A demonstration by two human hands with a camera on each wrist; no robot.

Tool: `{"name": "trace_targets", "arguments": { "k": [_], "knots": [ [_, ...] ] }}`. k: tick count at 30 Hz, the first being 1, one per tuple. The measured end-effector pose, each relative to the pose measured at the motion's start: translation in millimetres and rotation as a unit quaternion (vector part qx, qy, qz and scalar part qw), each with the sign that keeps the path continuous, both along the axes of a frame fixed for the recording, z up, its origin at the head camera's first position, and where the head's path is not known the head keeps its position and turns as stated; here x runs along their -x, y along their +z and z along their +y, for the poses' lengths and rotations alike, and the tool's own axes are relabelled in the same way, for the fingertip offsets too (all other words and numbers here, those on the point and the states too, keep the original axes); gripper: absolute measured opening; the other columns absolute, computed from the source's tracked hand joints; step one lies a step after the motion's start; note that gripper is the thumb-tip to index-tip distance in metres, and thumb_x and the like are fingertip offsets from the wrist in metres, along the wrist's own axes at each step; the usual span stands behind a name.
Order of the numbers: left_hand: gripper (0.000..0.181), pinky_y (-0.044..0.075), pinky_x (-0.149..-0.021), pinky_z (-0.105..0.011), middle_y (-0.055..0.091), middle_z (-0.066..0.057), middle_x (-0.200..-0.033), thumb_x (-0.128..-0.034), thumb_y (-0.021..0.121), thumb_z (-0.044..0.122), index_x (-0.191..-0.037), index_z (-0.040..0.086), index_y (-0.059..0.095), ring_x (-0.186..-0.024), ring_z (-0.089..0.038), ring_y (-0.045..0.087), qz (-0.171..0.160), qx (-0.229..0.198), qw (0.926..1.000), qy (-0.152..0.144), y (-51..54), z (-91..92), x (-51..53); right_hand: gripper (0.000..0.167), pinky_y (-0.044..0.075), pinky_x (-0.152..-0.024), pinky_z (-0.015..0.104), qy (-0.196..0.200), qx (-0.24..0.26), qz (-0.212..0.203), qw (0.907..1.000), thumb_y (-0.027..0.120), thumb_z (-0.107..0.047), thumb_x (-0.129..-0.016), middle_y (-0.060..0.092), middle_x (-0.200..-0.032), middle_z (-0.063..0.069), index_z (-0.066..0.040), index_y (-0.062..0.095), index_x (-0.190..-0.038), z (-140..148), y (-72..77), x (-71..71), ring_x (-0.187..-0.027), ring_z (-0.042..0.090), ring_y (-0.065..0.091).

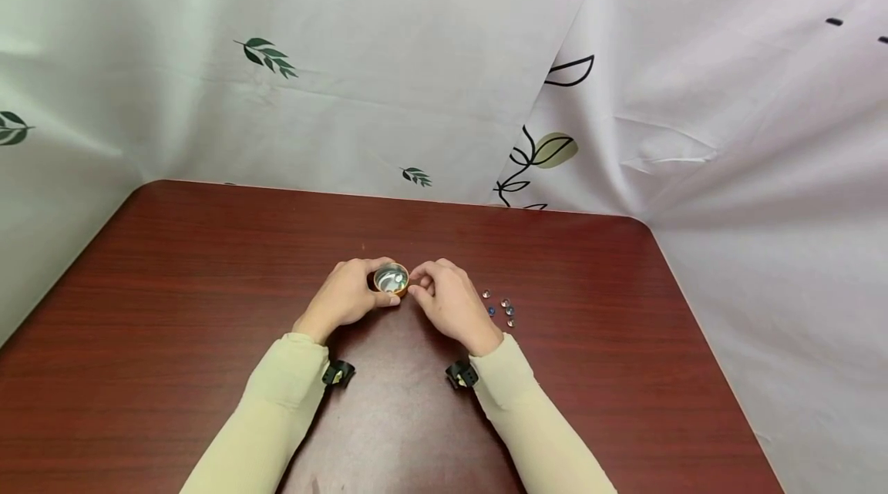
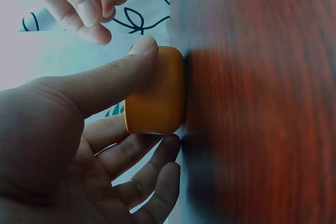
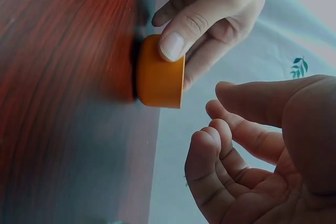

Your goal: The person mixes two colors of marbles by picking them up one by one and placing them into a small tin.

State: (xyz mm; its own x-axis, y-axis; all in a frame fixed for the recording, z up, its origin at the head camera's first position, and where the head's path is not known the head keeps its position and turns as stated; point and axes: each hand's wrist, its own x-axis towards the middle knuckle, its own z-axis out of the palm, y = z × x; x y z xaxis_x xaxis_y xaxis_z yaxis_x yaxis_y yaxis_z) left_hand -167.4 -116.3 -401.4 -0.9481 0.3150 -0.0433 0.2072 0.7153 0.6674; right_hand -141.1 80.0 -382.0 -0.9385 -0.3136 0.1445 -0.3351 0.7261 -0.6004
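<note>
A small orange cup (image 2: 164,90) with a shiny silvery inside stands upright on the table, its opening facing up in the head view. My left hand (image 1: 347,292) grips it from the left side, thumb on the near wall and fingers round the far side. Just right of the rim is my right hand (image 1: 447,297), apart from the cup. Its fingers are loosely bent, thumb and forefinger separated, and no object shows between them in the right wrist view (image 3: 247,145). Several small round shiny pieces (image 1: 509,310) lie on the table to the right of that hand.
The dark red wooden table (image 1: 173,309) has rounded far corners. A pale curtain (image 1: 388,70) with leaf prints hangs behind it and along its sides. Small black devices are strapped at both wrists, over light sleeves (image 1: 280,401).
</note>
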Motion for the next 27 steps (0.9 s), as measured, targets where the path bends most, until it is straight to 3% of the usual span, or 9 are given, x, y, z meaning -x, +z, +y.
{"name": "trace_targets", "arguments": {
  "k": [9,27],
  "knots": [
    [0.055,0.048,-0.092,-0.045,0.071,-0.008,-0.116,-0.0815,0.086,0.028,-0.132,0.016,0.067,-0.108,-0.028,0.063,-0.006,0.007,0.9999,0.005,-0.2,-0.4,0.9,0.010,0.049,-0.070,0.025,-0.007,0.001,0.021,0.9997,0.072,-0.015,-0.094,0.056,-0.085,-0.004,-0.011,0.072,-0.104,12.3,2.4,-4.4,-0.075,0.011,0.056],
    [0.058,0.048,-0.095,-0.047,0.068,-0.010,-0.122,-0.0829,0.085,0.029,-0.136,0.016,0.064,-0.113,-0.029,0.062,-0.018,0.010,0.9997,0.009,-0.4,-1.5,0.6,0.010,0.049,-0.069,0.025,-0.027,0.008,0.023,0.9993,0.072,-0.013,-0.094,0.055,-0.084,-0.004,-0.010,0.071,-0.103,36.3,7.0,-14.7,-0.074,0.009,0.055]
  ]
}}
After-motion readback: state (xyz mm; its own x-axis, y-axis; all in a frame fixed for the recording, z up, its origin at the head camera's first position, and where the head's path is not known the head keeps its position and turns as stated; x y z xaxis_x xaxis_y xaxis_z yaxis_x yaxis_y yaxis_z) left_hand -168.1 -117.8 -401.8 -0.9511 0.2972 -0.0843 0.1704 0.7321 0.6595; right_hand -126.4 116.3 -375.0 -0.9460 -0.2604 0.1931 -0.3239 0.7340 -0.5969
